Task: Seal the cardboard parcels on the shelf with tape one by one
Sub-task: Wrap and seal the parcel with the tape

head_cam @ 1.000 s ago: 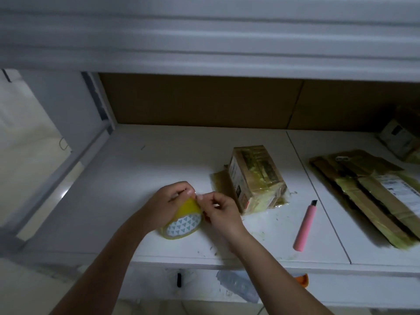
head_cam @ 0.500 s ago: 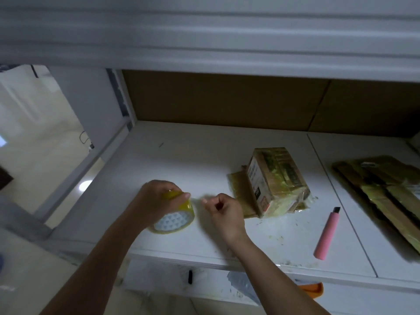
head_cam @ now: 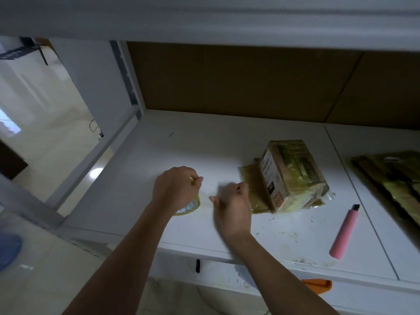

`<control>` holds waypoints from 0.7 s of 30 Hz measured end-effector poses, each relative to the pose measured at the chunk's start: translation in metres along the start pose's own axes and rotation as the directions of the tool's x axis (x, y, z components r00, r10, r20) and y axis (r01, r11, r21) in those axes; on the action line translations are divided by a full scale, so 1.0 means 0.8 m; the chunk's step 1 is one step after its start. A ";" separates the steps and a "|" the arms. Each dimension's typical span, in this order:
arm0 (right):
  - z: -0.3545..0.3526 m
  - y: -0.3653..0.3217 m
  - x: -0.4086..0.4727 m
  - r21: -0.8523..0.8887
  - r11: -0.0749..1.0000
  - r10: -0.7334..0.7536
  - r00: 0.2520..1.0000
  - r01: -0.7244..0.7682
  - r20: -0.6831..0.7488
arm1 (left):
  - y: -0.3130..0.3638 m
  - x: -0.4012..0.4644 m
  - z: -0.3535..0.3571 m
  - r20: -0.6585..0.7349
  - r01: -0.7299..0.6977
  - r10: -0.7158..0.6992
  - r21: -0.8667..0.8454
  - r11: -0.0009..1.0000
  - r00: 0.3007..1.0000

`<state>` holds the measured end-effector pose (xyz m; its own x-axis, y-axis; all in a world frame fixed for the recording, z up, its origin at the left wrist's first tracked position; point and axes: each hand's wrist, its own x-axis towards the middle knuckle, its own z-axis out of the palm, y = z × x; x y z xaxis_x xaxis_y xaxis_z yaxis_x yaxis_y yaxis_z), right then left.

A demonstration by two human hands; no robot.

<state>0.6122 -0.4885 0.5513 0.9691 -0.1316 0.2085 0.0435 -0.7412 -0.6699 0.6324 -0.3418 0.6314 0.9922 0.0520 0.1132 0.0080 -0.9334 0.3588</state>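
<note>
Head view | tape roll (head_cam: 189, 206) sitting on shelf (head_cam: 141, 178), left of parcel (head_cam: 293, 176) | left hand (head_cam: 175, 187) gripping roll | right hand (head_cam: 231, 201) blurred, fingers curled, seemingly pinching tape strip (head_cam: 205, 197) | pink cutter (head_cam: 344, 233) lying right of parcel

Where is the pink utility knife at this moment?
The pink utility knife lies on the white shelf, at the right of the head view, just right of the taped cardboard parcel.

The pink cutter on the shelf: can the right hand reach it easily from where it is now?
Probably yes. The pink cutter lies in the open near the shelf front edge, nothing on or against it. But the right hand seems busy pulling tape from the tape roll, so must let go first.
</note>
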 end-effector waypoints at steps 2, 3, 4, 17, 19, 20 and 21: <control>-0.004 -0.004 0.001 0.126 0.991 0.046 0.999 -0.047 0.011 | -0.003 0.000 0.000 -0.001 0.019 -0.019 -0.041 0.999 1.000; -0.008 -0.007 0.001 0.139 0.989 0.039 0.999 -0.041 0.020 | -0.004 0.001 0.001 0.001 0.018 -0.018 -0.048 0.999 1.000; -0.012 -0.011 -0.001 0.135 0.990 0.022 0.999 -0.027 0.034 | -0.005 0.001 0.001 0.007 0.010 -0.009 -0.046 0.999 1.000; -0.217 0.053 -0.004 0.157 0.977 -0.050 0.877 0.141 -0.478 | 0.110 -0.002 0.023 0.060 -0.202 0.271 -0.516 0.832 0.961; -0.235 0.066 0.008 0.445 0.892 0.166 0.974 -0.082 -0.153 | 0.146 -0.010 0.034 0.287 0.115 0.164 -0.749 0.652 0.944; -0.240 0.071 0.008 0.535 0.829 0.202 0.979 -0.161 -0.019 | 0.159 -0.015 0.040 0.402 0.272 0.139 -0.800 0.535 0.905; -0.244 0.075 0.005 0.542 0.820 0.193 0.980 -0.183 0.039 | 0.167 -0.020 0.045 0.468 0.376 0.133 -0.823 0.425 0.874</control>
<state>0.5710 -0.6625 0.6510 0.9679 -0.2469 0.0475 -0.0103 -0.2273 -0.9738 0.6223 -0.4803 0.6438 0.9261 -0.2449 -0.2868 0.2743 -0.0847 0.9579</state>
